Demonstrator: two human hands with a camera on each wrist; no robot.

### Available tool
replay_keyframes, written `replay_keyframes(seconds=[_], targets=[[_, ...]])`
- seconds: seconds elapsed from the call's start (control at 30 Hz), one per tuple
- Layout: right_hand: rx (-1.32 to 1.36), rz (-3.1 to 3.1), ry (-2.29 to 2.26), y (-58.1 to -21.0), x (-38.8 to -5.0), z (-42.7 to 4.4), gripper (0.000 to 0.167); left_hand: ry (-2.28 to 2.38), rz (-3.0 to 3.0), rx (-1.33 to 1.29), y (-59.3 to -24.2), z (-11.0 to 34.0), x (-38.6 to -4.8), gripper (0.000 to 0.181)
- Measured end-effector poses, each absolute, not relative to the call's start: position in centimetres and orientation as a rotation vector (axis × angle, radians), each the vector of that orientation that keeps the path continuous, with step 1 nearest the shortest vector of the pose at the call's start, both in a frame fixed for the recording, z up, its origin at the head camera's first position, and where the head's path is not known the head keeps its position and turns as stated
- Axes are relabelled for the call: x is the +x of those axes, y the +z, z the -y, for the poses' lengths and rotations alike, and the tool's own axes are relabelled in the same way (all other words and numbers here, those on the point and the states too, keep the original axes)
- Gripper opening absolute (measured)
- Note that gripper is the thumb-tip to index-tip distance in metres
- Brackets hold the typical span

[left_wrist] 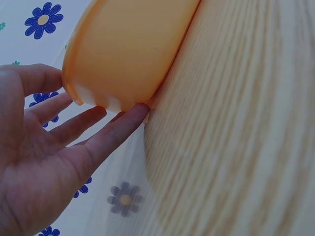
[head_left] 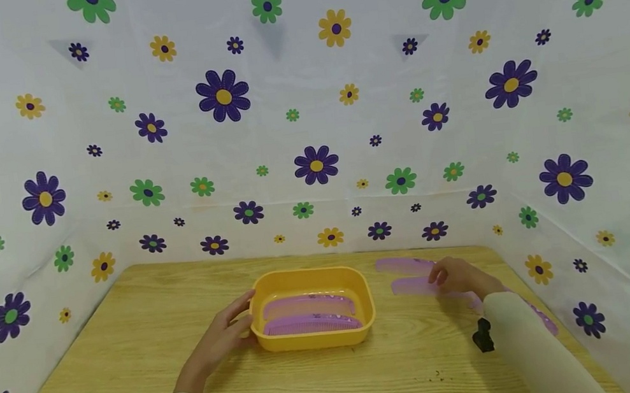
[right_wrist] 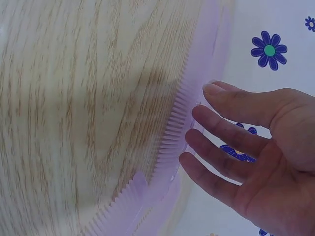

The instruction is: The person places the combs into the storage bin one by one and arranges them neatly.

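A yellow plastic tub [head_left: 318, 340] stands on the table, with a pale purple comb [head_left: 286, 308] and a darker purple comb [head_left: 311, 326] lying inside it. Straight fingers of my left hand [head_left: 221, 341] touch the tub's left wall and rim; the left wrist view shows that wall [left_wrist: 128, 54] close up. To the right of the tub, my right hand [head_left: 458, 276] is over the right end of a purple comb [head_left: 409, 286]. In the right wrist view its loosely bent fingers [right_wrist: 221, 125] are at a comb's [right_wrist: 172, 128] edge, with no grip visible.
Another purple comb [head_left: 399, 264] lies farther back, and parts of more combs [head_left: 542, 320] show beside and beneath my right forearm. Small dark specks [head_left: 437, 376] dot the wooden table [head_left: 312, 389]. A white flowered cloth [head_left: 308, 127] encloses the back and sides.
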State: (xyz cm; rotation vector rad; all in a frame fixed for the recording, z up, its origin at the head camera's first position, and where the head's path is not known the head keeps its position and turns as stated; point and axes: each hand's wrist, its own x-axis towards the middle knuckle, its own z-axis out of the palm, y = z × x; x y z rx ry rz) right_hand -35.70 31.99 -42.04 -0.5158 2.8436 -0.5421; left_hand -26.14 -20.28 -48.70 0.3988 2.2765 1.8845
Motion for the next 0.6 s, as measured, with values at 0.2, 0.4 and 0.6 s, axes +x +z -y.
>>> replay_keyframes(seconds=[0.2, 0.4, 0.6], targets=[[-0.482, -2.855, -0.524, -42.2, -36.06, -32.5, 0.021, 1.893, -2.271, 0.401, -48.66, 20.2, -26.13, 0.057], [-0.434, -2.861, -0.509, -42.04, -36.11, -32.51, 0.025, 1.898, -2.261, 0.407, -48.67, 20.25, -26.19, 0.057], [-0.349, -2.883, -0.521, -42.76, -36.43, -32.54, 0.029, 1.892, -2.267, 0.394, -48.61, 20.27, -26.1, 0.057]])
